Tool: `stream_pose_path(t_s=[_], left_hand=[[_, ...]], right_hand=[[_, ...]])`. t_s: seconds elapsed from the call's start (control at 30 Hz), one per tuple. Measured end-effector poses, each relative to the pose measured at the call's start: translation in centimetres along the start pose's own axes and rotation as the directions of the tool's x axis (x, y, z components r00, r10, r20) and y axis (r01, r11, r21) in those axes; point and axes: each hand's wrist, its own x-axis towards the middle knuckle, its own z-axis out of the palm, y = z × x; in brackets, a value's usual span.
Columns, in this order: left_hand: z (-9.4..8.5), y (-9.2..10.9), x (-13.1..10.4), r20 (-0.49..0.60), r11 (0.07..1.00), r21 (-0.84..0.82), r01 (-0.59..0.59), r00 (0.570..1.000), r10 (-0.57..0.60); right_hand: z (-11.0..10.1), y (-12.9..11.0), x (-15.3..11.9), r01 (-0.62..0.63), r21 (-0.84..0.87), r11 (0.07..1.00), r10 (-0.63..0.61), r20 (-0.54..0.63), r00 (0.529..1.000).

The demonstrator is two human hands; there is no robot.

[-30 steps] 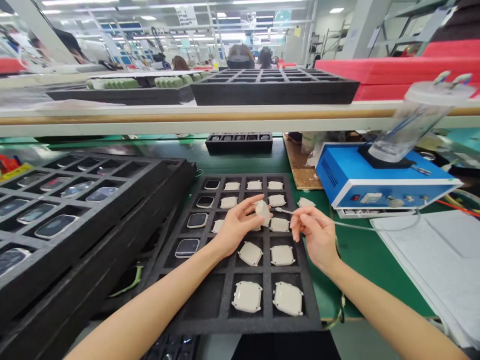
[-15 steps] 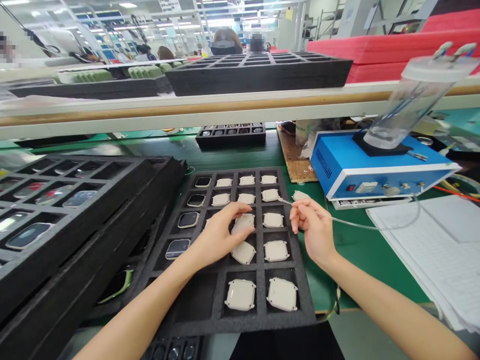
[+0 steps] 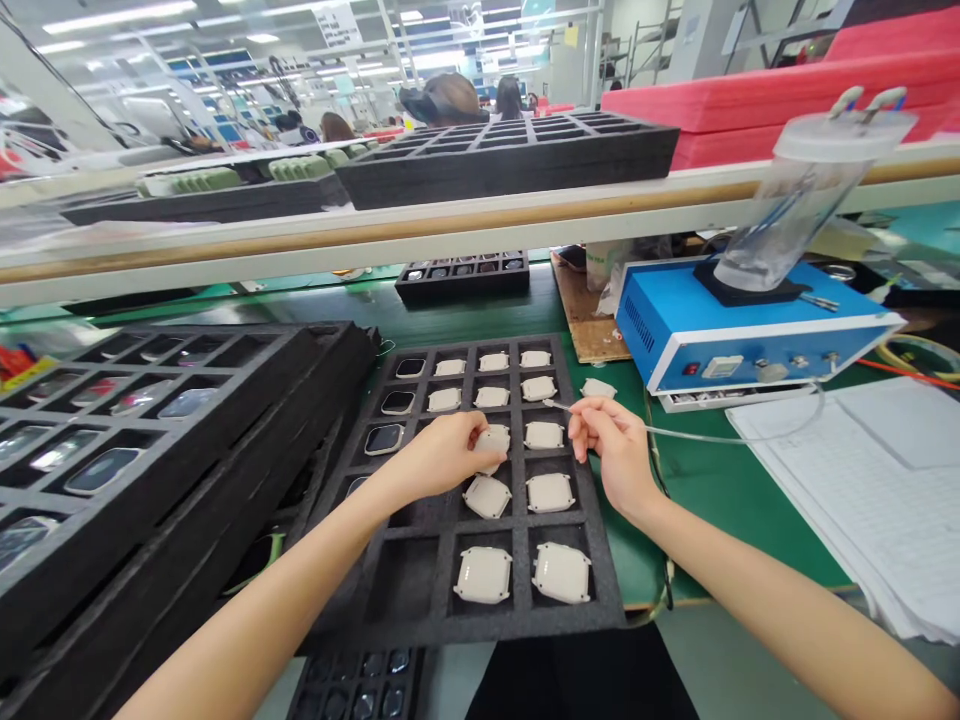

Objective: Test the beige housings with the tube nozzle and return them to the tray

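Reaches in from the lower left with a long, bare left forearm (image 3: 285, 578), angled up toward the middle. Holds the bare left wrist (image 3: 391, 480) nearly straight, with the back of the bare left grip (image 3: 444, 452) facing upward. Bends the left fingers forward and down, closed against the thumb in a pinch. Extends a long, bare right forearm (image 3: 780, 600) from the lower right, slanting up and inward. Holds the bare right wrist (image 3: 654, 510) almost in line with it. Turns the bare right grip (image 3: 619, 452) inward, tips gathered in a light pinch, lower fingers curled underneath. Holds both grips roughly level, apart from each other.
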Motion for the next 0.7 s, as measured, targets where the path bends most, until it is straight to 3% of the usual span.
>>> stream_pose_path(t_s=[0.07,0.13,0.23,0.3,0.37,0.5,0.6,0.7], left_hand=[[0.1,0.4,0.3,-0.055,0.994,-0.108,0.009,0.998,-0.015],[0.4,0.8,0.6,-0.075,0.910,-0.414,0.027,0.995,-0.063],[1.4,1.2,1.0,0.055,0.532,-0.841,0.100,0.993,-0.100],[2.1,1.3,1.1,0.136,0.353,-0.922,0.161,0.986,-0.095],[2.7,1.2,0.9,0.172,0.239,-0.952,0.190,0.981,-0.094],[3.5,0.9,0.4,0.152,0.009,-0.988,0.153,0.987,-0.049],[3.8,0.5,0.2,0.109,-0.016,-0.994,0.109,0.994,0.008],[4.2,0.0,0.3,0.076,0.077,-0.995,0.069,0.994,0.079]], right_hand=[[0.0,0.0,0.0,-0.004,0.003,1.000,0.004,-0.009,1.000],[0.1,-0.1,0.0,-0.009,0.003,1.000,0.009,-0.009,1.000],[0.2,-0.2,-0.2,-0.017,0.003,1.000,0.017,0.005,1.000],[0.3,-0.3,-0.3,-0.030,0.014,0.999,0.030,0.014,0.999],[0.4,-0.4,-0.6,-0.058,0.031,0.998,0.057,0.031,0.998],[0.6,-0.4,-1.1,-0.119,0.056,0.991,0.114,0.080,0.990],[0.7,-0.4,-1.4,-0.128,0.075,0.989,0.123,0.069,0.990],[0.7,-0.4,-1.6,-0.130,0.074,0.989,0.128,0.039,0.991]])
